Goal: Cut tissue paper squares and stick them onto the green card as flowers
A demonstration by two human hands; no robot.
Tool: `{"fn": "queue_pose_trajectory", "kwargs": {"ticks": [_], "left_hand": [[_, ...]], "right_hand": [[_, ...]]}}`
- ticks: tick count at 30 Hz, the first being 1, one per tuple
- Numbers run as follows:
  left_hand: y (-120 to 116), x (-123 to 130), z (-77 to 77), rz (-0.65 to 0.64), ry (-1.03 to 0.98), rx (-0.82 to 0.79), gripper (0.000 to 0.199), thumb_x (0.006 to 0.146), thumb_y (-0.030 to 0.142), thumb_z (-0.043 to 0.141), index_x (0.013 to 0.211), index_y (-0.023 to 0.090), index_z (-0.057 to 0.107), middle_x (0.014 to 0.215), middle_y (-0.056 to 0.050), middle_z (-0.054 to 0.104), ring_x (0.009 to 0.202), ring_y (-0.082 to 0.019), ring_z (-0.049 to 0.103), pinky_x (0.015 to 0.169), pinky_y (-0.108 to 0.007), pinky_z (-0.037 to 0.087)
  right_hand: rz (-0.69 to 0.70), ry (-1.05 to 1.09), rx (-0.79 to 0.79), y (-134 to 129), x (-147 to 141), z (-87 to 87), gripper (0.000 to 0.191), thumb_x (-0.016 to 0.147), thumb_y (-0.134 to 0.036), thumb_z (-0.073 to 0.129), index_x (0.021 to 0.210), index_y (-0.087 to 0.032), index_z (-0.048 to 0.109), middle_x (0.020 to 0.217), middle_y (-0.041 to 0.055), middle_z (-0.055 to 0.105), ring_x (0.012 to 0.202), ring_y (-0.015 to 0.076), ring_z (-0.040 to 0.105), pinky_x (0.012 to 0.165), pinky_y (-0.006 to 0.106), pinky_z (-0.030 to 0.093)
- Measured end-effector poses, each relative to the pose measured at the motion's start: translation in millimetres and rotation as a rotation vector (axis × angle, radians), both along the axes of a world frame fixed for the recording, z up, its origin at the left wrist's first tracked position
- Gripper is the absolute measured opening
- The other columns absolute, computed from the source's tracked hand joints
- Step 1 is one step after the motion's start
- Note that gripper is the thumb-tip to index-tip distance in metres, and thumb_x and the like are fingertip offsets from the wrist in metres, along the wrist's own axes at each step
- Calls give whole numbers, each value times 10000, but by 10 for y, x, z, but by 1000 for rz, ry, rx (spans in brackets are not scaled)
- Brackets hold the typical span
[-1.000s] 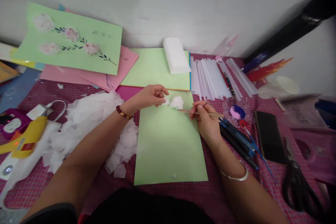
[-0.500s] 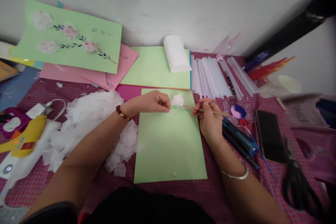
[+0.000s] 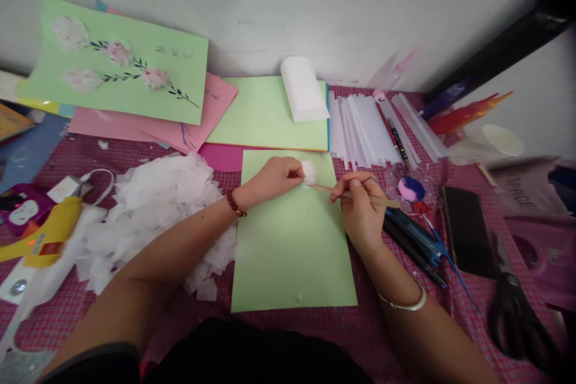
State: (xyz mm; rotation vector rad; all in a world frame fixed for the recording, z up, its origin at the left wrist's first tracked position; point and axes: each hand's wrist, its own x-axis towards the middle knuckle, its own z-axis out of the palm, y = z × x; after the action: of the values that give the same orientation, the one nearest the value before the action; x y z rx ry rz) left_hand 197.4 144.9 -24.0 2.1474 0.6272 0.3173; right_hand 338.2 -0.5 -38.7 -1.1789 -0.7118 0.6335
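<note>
A green sheet lies flat in front of me, with a small white paper tuft near its top. My left hand has its fingers pinched at the left side of the tuft; what they hold, if anything, is too small to make out. In my right hand is a thin wooden stick, its tip pointing left at the lower edge of the tuft. A heap of white paper squares is left of the sheet, partly behind my left forearm.
A yellow glue gun lies on a white power strip at the left. Behind are a green flower picture and a white paper stack. White strips, pens, a phone and black scissors are on the right.
My left hand has moved right, up to the white tuft, and now partly covers it. My right hand holds the stick in nearly the same place, its tip close to the tuft.
</note>
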Motion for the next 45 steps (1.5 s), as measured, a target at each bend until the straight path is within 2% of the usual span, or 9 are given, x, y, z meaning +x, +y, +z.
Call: {"fn": "queue_pose_trajectory", "kwargs": {"ticks": [9, 16, 21, 24, 28, 32, 40, 43, 45], "left_hand": [[-31, 4, 70, -5, -8, -27, 73, 739, 150, 577, 692, 151, 634, 693, 1, 643, 636, -112, 540, 581, -226, 363], [162, -67, 18, 190, -72, -131, 200, 775, 302, 595, 648, 156, 546, 604, 29, 536, 570, -85, 442, 529, -210, 323], [258, -92, -13, 84, 7, -150, 110, 744, 240, 590, 684, 148, 587, 661, 9, 588, 600, -89, 486, 526, -204, 338], [297, -114, 16, 78, -7, -213, 93, 741, 228, 608, 703, 144, 606, 662, 10, 588, 594, -80, 486, 527, -201, 350], [397, -155, 48, 168, -163, -527, 162, 771, 295, 643, 734, 144, 595, 667, 3, 594, 576, -70, 510, 555, -211, 410], [502, -267, 314, 339, -494, -592, 295, 858, 433, 581, 731, 177, 511, 728, -7, 572, 630, -81, 538, 589, -225, 442], [667, -457, 1479, 463, -767, -365, 729, 997, 401, -55, 956, 142, 626, 1027, -20, 560, 952, -92, 574, 661, -199, 398], [570, -498, 1485, 280, -444, -314, 509, 1007, 341, 194, 899, 129, 644, 859, 9, 580, 802, -76, 593, 670, -233, 379], [441, -605, 1297, -20, -72, -262, 167, 863, 253, 555, 830, 124, 656, 745, 8, 602, 678, -82, 567, 651, -239, 406]], "right_hand": [[-15, -464, -136, -8, -56, 49, 174, 956, -277, 495, 870, -240, 642, 704, -16, 597, 640, 154, 570, 667, 318, 477], [57, -739, -151, -21, -55, -35, 174, 947, -204, 494, 963, -279, 651, 780, 8, 656, 705, 180, 613, 676, 334, 500], [166, -864, -97, -67, -56, -72, 212, 913, -165, 531, 1017, -288, 668, 881, 43, 690, 829, 217, 634, 767, 393, 509], [111, -728, -75, -85, -58, -21, 159, 906, -186, 554, 933, -272, 684, 811, 23, 671, 768, 194, 619, 725, 364, 502], [-79, -123, -46, -36, -5, 35, 113, 922, -275, 540, 861, -258, 634, 626, -46, 578, 533, 134, 529, 520, 276, 438], [7, 205, -40, 31, 66, 31, 87, 873, -313, 589, 835, -242, 624, 501, -67, 531, 439, 119, 459, 429, 233, 362], [93, 109, -104, 10, 16, -5, 51, 814, -222, 643, 790, -205, 684, 518, -6, 575, 464, 144, 502, 456, 290, 342], [116, 52, -147, 4, 13, -33, 56, 816, -248, 652, 782, -219, 687, 535, 0, 583, 478, 151, 504, 487, 308, 342], [128, 28, -157, 7, 19, -55, 65, 819, -253, 652, 780, -220, 690, 547, 2, 585, 486, 151, 505, 506, 318, 348]]}}
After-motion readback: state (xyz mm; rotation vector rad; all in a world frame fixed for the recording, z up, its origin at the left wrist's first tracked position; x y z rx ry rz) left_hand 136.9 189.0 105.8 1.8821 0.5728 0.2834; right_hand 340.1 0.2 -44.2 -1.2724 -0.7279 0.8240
